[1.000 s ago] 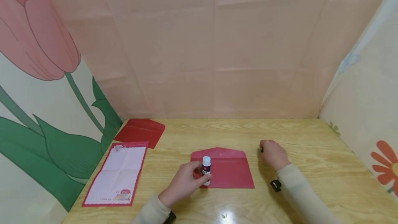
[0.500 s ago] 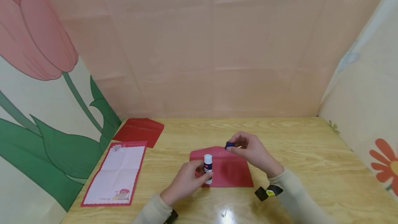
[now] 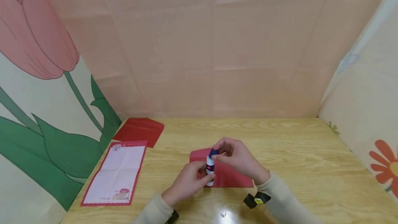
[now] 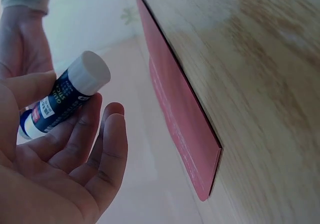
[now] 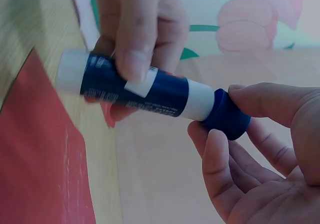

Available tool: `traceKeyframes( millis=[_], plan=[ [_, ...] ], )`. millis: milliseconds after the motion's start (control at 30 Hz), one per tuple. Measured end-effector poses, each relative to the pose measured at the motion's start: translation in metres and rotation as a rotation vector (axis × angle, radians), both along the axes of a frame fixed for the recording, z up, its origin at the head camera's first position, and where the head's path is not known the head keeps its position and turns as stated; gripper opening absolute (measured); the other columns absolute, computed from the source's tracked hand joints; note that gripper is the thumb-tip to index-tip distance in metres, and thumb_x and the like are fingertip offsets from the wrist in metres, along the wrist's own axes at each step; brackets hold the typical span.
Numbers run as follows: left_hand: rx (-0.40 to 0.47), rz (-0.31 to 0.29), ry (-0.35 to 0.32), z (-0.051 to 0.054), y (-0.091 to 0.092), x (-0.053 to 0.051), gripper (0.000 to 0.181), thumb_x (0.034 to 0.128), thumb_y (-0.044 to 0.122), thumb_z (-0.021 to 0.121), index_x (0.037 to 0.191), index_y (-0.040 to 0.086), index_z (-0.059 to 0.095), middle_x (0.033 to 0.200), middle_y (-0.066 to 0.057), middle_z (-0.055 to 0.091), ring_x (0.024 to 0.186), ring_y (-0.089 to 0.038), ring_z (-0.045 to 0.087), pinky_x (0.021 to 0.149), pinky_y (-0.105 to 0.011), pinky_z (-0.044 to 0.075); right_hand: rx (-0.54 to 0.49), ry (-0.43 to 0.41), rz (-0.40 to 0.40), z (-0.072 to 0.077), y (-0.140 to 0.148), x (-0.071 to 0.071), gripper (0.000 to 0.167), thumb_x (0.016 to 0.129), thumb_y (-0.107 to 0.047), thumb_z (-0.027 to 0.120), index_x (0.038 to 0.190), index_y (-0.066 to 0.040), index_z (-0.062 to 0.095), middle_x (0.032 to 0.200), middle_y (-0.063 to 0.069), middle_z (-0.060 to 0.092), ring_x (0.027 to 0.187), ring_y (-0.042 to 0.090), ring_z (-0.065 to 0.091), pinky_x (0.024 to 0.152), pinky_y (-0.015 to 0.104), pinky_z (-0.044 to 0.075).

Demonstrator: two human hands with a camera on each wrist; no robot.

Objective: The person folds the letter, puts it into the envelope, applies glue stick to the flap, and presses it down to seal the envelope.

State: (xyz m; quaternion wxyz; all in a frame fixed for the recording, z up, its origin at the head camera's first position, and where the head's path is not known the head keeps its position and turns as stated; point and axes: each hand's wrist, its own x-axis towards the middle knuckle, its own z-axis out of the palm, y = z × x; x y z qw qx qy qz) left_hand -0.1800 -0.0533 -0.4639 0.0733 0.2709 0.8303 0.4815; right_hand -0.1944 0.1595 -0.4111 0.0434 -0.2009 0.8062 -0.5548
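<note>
Between thumb and fingers, my left hand (image 3: 186, 182) pinches a white and navy glue stick (image 3: 210, 169), upright in the head view. Thumb and fingers of my right hand (image 3: 238, 156) pinch the dark blue cap (image 5: 227, 115), which sits slightly askew against the stick's top end. How far the cap is on, I cannot tell. Beneath both hands lies a red envelope (image 3: 233, 177) with its flap unfolded away from me, partly hidden by the hands. Whitish streaks run along the flap (image 4: 182, 144) in the left wrist view.
A second red envelope (image 3: 140, 130) lies at the table's back left corner. Just in front of it is a creased white letter sheet (image 3: 116, 174) with a red border. Walls rise behind the wooden table (image 3: 298, 148) and at both sides.
My right hand has come leftward from the table's right side, bringing the blue cap to the top of the glue stick. The left hand stays nearly in place, holding the stick.
</note>
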Motion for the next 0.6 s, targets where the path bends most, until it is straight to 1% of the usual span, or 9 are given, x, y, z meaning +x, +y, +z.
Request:
traceKeyframes(
  millis=[133,233,467,600],
  plan=[
    [0.001,-0.007,0.028,-0.0012,0.0005,0.0004,0.016,0.0955,0.034,0.069,0.098,0.018,0.068,0.083,0.015,0.067,0.072,-0.003,0.061,0.066,-0.021,0.051,0.063,0.038,-0.006,0.0007,-0.0035,0.0014,0.018,0.089,-0.018,0.077,0.103,-0.012,0.067,0.098,0.004,0.069,0.089,0.022,0.066,0.074,0.029,0.056],
    [-0.001,-0.014,0.044,-0.0021,0.0010,0.0002,0.016,0.0960,0.034,0.068,0.098,0.018,0.068,0.083,0.015,0.067,0.072,-0.003,0.061,0.066,-0.021,0.051,0.088,0.051,-0.007,0.0009,-0.0050,0.0020,0.017,0.090,-0.019,0.076,0.103,-0.013,0.068,0.097,0.002,0.069,0.089,0.020,0.066,0.073,0.029,0.056],
    [-0.017,-0.037,0.050,-0.0038,0.0002,-0.0004,0.016,0.0969,0.034,0.067,0.098,0.018,0.067,0.081,0.014,0.064,0.071,-0.005,0.059,0.065,-0.021,0.050,0.105,0.036,0.019,-0.0023,-0.0060,0.0026,0.017,0.090,-0.018,0.076,0.105,-0.012,0.068,0.097,0.002,0.069,0.089,0.020,0.067,0.073,0.029,0.056],
    [-0.060,-0.039,0.071,-0.0014,-0.0023,-0.0003,0.014,0.0967,0.034,0.067,0.094,0.019,0.067,0.080,0.013,0.062,0.070,-0.003,0.056,0.063,-0.020,0.049,0.091,0.044,0.044,-0.0060,-0.0052,0.0023,0.018,0.091,-0.018,0.075,0.106,-0.012,0.068,0.097,0.002,0.070,0.088,0.020,0.067,0.073,0.029,0.056]
  ],
)
